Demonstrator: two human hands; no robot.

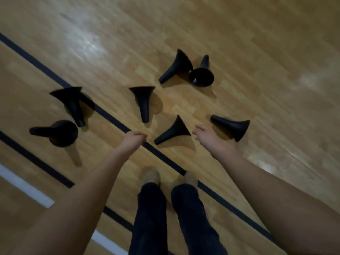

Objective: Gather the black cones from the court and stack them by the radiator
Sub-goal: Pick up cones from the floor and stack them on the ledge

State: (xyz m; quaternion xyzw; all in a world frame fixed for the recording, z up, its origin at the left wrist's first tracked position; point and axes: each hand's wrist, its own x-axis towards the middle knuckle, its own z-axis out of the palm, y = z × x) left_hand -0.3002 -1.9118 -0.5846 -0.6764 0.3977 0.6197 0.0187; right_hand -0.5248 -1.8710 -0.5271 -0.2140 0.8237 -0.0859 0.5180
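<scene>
The nearest cone [173, 130] lies on its side on the wooden floor [257, 43], between the two hands. Its narrow end points toward the left hand [135, 138] and its wide rim toward the right hand [204, 134]. Six other black cones lie scattered around it. The right cone [230, 127] is on its side just past the right hand. The middle cone [144, 102] is beyond the left hand. The far pair [174, 66] sit close together and look to be touching at their rims. The left pair [72, 103] lie just beside each other across the black line [110, 115]. Left hand: fingers curled in, holding nothing, poised over the black line near the nearest cone's narrow end. Right hand: fingers loosely relaxed, holding nothing, apart from both cones beside it; the blur hides finer detail. Both bare forearms reach forward and down. Below them are dark trousers [150, 218] and light shoes [150, 176], standing at the black line. White stripes [24, 184] mark the floor at lower left.
</scene>
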